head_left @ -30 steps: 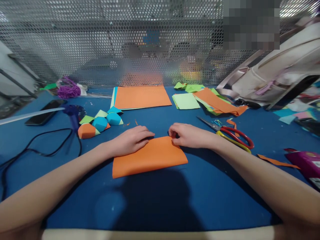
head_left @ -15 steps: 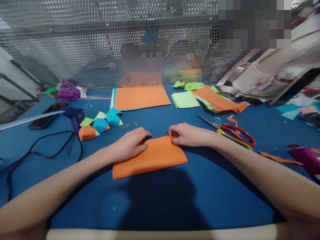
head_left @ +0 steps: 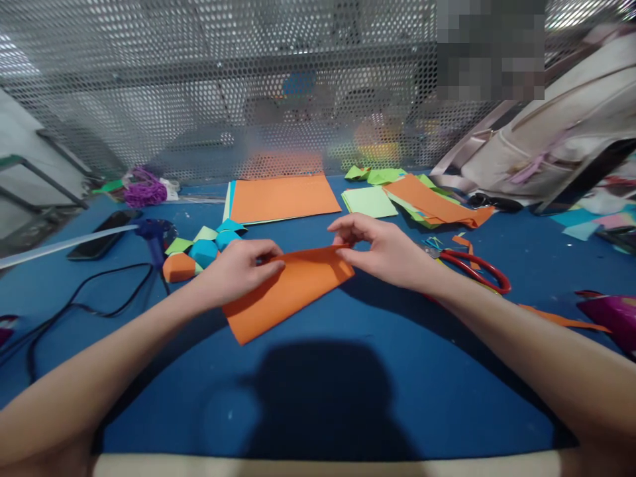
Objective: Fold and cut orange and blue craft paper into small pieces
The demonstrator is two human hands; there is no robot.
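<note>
Over a blue table (head_left: 163, 404), my left hand (head_left: 248, 265) grips an orange sheet (head_left: 293, 281) near its upper left edge, thumb laid across the front and fingers bent at the top. My right hand (head_left: 382, 248) is at the sheet's upper right corner, its thumb touching the edge and its forefinger arched above, with a gap between the two; I cannot tell whether the other fingers close on the paper behind. The sheet slants across the middle of the table, its lower left corner pointing toward my camera.

Beyond it lies a paper stack (head_left: 283, 199) topped in orange, beside pale green squares (head_left: 370, 201) and a heap of orange and green strips (head_left: 432, 202). Red-and-yellow-handled scissors (head_left: 477, 268) rest near my right wrist, their blades partly hidden. To the left, folded paper shapes (head_left: 181, 266) in orange, blue and green sit just behind my left hand, near a blue glue gun (head_left: 153, 240). A dark phone (head_left: 94, 244) and purple yarn (head_left: 144, 189) lie farther back, before a metal mesh panel (head_left: 199, 99).
</note>
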